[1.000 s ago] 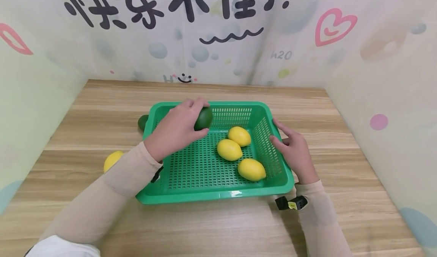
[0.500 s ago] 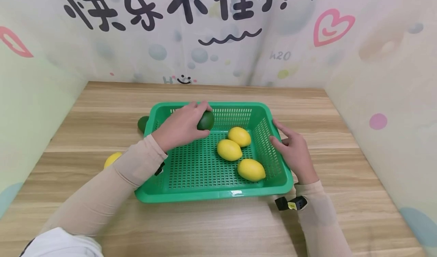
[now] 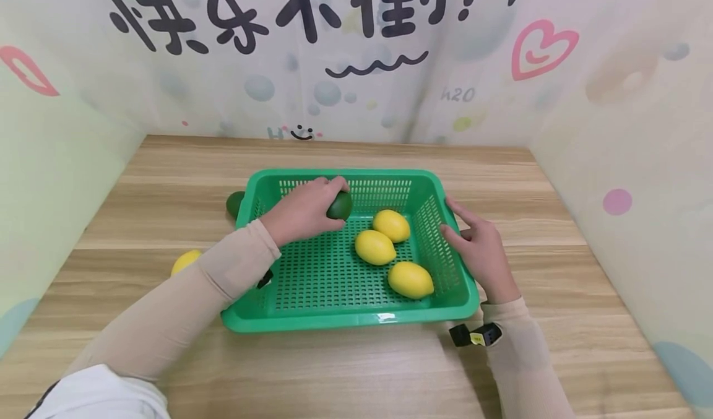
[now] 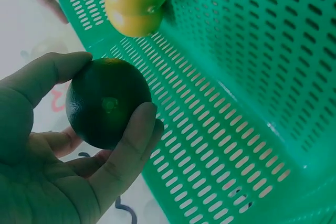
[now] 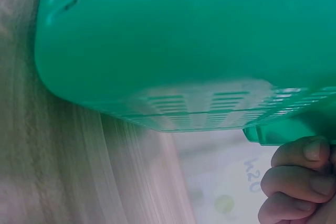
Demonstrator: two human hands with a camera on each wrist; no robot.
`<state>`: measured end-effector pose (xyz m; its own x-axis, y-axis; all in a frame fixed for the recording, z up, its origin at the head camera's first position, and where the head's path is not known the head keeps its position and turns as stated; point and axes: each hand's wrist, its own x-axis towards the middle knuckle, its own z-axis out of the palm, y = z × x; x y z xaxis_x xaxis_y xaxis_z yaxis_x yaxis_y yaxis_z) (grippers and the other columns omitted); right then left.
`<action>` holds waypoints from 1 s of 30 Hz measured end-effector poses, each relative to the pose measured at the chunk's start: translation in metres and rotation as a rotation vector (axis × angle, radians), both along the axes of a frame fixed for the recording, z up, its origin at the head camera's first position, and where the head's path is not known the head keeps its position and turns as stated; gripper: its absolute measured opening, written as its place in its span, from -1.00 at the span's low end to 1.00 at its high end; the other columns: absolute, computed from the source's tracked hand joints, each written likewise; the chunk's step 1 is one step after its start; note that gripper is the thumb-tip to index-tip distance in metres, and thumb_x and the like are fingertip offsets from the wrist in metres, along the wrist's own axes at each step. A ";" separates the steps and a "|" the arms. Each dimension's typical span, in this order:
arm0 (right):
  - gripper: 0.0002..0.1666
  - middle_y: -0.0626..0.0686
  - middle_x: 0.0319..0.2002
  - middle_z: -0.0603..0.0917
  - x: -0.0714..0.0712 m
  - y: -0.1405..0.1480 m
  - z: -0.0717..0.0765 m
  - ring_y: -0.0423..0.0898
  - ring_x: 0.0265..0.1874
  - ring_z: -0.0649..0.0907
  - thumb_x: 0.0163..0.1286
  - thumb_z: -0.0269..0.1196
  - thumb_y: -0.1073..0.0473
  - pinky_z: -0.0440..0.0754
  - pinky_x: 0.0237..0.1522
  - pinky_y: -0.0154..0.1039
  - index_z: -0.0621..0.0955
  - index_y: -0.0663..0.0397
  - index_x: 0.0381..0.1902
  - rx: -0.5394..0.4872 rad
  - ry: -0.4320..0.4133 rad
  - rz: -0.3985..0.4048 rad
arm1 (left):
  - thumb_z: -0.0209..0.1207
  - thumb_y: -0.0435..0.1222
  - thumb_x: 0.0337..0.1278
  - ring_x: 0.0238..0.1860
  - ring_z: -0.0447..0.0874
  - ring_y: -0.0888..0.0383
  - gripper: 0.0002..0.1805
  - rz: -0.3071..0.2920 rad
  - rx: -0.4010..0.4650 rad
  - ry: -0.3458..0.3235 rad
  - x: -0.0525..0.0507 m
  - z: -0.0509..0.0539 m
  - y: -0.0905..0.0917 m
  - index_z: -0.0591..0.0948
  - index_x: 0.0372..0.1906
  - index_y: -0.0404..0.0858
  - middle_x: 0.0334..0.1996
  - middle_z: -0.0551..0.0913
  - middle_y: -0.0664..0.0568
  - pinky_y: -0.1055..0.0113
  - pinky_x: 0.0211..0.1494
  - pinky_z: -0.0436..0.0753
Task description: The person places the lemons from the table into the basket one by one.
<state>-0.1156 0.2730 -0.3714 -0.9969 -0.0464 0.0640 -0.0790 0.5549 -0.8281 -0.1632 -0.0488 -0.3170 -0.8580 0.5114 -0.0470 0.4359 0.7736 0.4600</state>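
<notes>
Over the left part of the green plastic basket [image 3: 334, 325], my left hand [image 3: 303, 213] grips a dark green avocado [image 3: 340, 207] between thumb and fingers. In the left wrist view the avocado [image 4: 109, 103] shows its round end, held above the slotted basket wall. Inside the basket three yellow lemons lie toward the right: a back lemon [image 3: 392, 226], a middle lemon [image 3: 375, 247] and a front lemon [image 3: 411, 280]. My right hand [image 3: 483, 255] holds the basket's right rim, thumb on the inner side. In the right wrist view its curled fingers [image 5: 296, 182] appear beside the basket.
Outside the basket's left wall lies another dark green avocado [image 3: 234, 203], partly hidden by the rim. One more lemon [image 3: 185, 261] sits on the wooden table [image 3: 128, 221], partly behind my left forearm. A printed wall [image 3: 223, 109] stands behind the table.
My left hand has moved slightly right and lower into the basket with the avocado in its grip. The right hand stays on the rim, and the lemons have not moved.
</notes>
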 end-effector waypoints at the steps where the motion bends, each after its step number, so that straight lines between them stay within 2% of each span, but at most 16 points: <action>1: -0.32 0.10 -0.74 0.60 0.000 0.000 0.000 -0.06 -0.77 0.64 0.54 0.26 0.07 0.66 -0.67 -0.18 0.38 -0.15 0.56 0.002 0.003 -0.001 | 0.40 -0.22 0.24 -0.12 0.60 -0.05 -0.39 0.001 -0.005 -0.010 0.000 -0.001 0.001 0.47 0.34 -0.23 0.01 0.59 -0.18 0.11 -0.12 0.65; 7: -0.32 0.12 -0.72 0.62 -0.001 0.000 0.000 -0.07 -0.76 0.66 0.54 0.25 0.08 0.66 -0.67 -0.19 0.37 -0.12 0.56 -0.008 0.014 0.005 | 0.41 -0.19 0.23 -0.05 0.60 -0.06 -0.37 0.003 -0.044 -0.043 -0.003 -0.005 0.004 0.47 0.34 -0.24 0.05 0.58 -0.18 0.10 -0.05 0.67; 15: -0.30 0.09 -0.75 0.57 0.001 -0.001 0.001 -0.07 -0.78 0.62 0.54 0.26 0.06 0.65 -0.67 -0.20 0.36 -0.15 0.57 -0.008 -0.005 0.001 | 0.41 -0.21 0.23 -0.13 0.61 -0.02 -0.37 -0.018 -0.062 -0.072 -0.008 -0.014 0.007 0.46 0.34 -0.27 -0.03 0.60 -0.14 0.14 -0.11 0.65; 21: -0.31 0.12 -0.72 0.61 0.001 0.001 0.001 -0.08 -0.77 0.64 0.54 0.26 0.06 0.66 -0.67 -0.20 0.37 -0.14 0.56 -0.011 0.006 -0.004 | 0.38 -0.22 0.26 -0.15 0.62 -0.02 -0.38 -0.006 -0.052 -0.085 -0.011 -0.020 0.011 0.45 0.35 -0.27 -0.03 0.59 -0.16 0.17 -0.14 0.66; 30: -0.31 0.23 -0.56 0.73 -0.001 0.003 -0.002 -0.04 -0.67 0.73 0.54 0.26 0.07 0.72 -0.59 -0.16 0.37 -0.14 0.56 -0.030 0.009 0.016 | 0.35 -0.16 0.33 -0.08 0.69 -0.07 -0.32 0.001 -0.171 -0.103 -0.011 -0.027 0.015 0.38 0.43 -0.29 0.13 0.59 -0.25 0.09 -0.02 0.70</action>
<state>-0.1167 0.2758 -0.3734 -0.9954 -0.0603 0.0744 -0.0950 0.5285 -0.8436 -0.1746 -0.0343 -0.3440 -0.8445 0.4879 -0.2206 0.3929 0.8446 0.3638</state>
